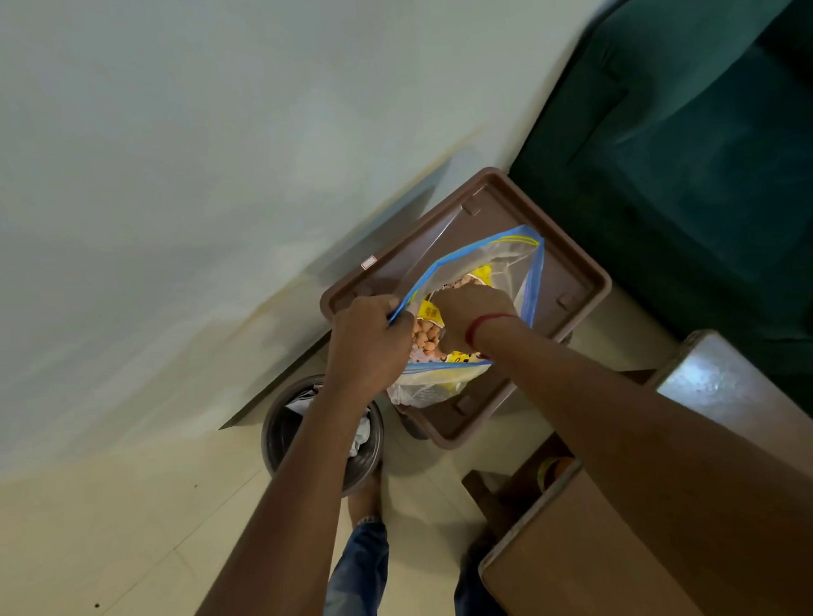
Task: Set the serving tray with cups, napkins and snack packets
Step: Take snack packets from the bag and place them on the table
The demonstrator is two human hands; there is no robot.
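**Reaching into the snack bag over the tray**

At centre frame a clear zip bag (pixel 476 304) rests on the brown tray (pixel 575 272), its mouth open toward the person. The left hand (pixel 366 344) pinches the blue rim, holding it open. The right hand (pixel 472 312) is plunged inside, directly over the yellow snack packets (pixel 430 312); its fingers are hidden, grip unknowable.
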